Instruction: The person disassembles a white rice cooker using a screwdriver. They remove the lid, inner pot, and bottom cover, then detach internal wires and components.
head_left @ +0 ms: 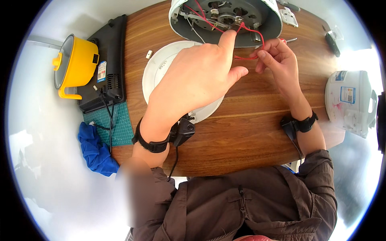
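Note:
A rice cooker body [275, 28] lies at the far middle with its underside facing me, showing metal parts and a heating plate base. Red wires [257, 32] loop out of it, one bending down beside its rim. My left hand [193, 78] reaches over with the index finger stretched to the cooker's inner edge. Its thumb stands apart, and the other fingers are hidden under the hand. My right hand [279, 60] pinches the red wire between thumb and fingertips, just right of my left hand. A white round cover [155, 66] lies beneath my left hand, partly hidden.
At left, a yellow pot [80, 60] rests on a black appliance [114, 52], near a green cutting mat [122, 124] and a blue cloth [94, 150]. A white rice cooker [348, 100] stands at right. A white plastic piece [288, 17] lies at the far right.

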Motion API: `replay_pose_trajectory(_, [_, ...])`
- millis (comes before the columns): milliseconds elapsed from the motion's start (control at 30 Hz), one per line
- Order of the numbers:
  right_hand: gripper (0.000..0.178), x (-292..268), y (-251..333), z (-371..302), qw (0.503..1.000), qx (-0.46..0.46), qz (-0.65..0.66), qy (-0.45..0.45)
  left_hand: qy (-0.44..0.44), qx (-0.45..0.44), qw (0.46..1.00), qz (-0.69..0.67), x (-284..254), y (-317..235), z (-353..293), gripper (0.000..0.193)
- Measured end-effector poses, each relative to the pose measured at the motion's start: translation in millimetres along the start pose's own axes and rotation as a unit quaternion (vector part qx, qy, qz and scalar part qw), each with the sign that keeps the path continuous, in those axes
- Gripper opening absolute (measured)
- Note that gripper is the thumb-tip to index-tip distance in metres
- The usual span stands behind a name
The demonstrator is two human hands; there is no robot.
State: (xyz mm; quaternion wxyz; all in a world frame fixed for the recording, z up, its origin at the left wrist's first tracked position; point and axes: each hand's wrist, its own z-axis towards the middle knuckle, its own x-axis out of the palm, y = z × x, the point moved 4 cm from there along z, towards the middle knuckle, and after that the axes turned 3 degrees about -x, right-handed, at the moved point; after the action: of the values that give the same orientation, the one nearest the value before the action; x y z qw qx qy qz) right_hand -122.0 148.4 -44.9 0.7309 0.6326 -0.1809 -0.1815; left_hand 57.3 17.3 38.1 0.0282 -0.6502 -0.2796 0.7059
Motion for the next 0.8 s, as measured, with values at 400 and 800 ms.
replay_pose_trajectory(400, [0.011, -0.8, -1.7, -1.2, 0.999, -0.013, -0.006, -0.029, 0.009, -0.007, 0.999, 0.035, -2.5, 0.1, -7.6, 0.083])
replay_pose_trajectory(800, [0.012, -2.3, -5.2, -2.0, 0.999, -0.029, 0.013, -0.025, 0.01, 0.028, 1.0, 0.002, -3.7, -0.5, -8.3, 0.082])
